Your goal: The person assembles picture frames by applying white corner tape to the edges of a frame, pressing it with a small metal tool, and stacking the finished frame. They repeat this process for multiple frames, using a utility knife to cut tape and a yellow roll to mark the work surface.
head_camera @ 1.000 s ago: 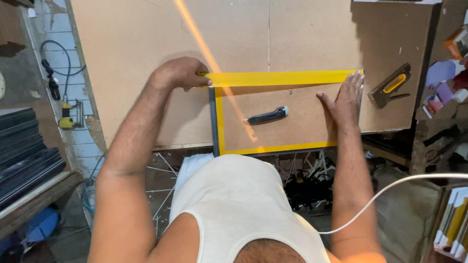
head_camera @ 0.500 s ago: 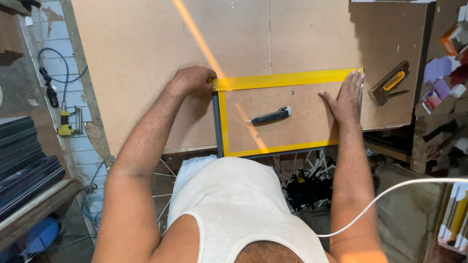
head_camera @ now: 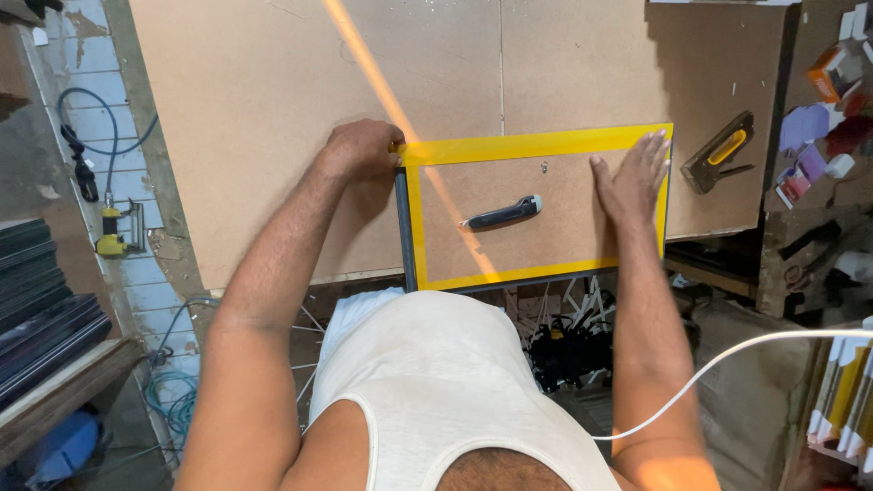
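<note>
A rectangular backing board (head_camera: 546, 195) edged with yellow tape (head_camera: 532, 145) was laid flat on the brown tabletop (head_camera: 255, 100), between the two hands and reaching to the near edge of the tabletop. The left hand (head_camera: 362, 147) was closed into a loose fist at the board's far left corner, with the fingers curled over the end of the far tape strip; whether the tape end was actually gripped could not be told. The right hand (head_camera: 632, 177) was laid open and flat, fingers spread, on the right part of the board, with the fingertips (head_camera: 657, 141) resting on the far tape strip near the right corner. Nothing was held in it.

A utility knife (head_camera: 502, 214) with a dark handle was seen lying on the board between the two hands, touched by neither. A staple gun (head_camera: 718, 155) with a yellow insert was positioned on the tabletop just to the right of the right hand, apart from it. A white cable (head_camera: 727, 359) was seen passing below the right forearm.
</note>
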Tool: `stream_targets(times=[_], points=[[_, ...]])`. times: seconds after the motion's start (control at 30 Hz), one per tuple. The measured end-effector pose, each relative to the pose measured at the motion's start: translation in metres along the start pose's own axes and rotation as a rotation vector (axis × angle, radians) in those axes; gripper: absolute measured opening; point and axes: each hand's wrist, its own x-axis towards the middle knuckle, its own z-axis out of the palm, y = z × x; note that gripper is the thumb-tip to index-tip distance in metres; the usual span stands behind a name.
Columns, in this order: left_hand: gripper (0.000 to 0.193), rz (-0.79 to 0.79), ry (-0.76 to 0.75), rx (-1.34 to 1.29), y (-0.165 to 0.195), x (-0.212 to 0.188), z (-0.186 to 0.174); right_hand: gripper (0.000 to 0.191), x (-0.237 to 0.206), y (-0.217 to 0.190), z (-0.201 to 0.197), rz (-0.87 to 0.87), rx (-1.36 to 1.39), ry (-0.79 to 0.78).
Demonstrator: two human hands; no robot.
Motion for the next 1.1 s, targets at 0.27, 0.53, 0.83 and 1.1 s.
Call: stream_targets(times=[0.27, 0.53, 0.83, 1.1], points=[[0.035, -0.005, 0.026, -0.002, 0.005, -0.008, -0.01, 0.132, -0.081, -0.208, 0.059, -0.503, -0.248, -0.17], [0.037, 0.046, 0.112, -0.011, 0.002, -0.013, -0.009, 0.118, -0.097, -0.214, 0.065, -0.754, 0.005, -0.003], [0.035, -0.037, 0.08, -0.1, -0.01, -0.014, -0.005, 0.041, -0.098, -0.122, 0.035, -0.381, -0.072, -0.232], [0.034, 0.003, 0.102, -0.068, -0.01, -0.01, -0.002, 0.028, -0.096, -0.202, 0.078, -0.393, 0.364, -0.044]])
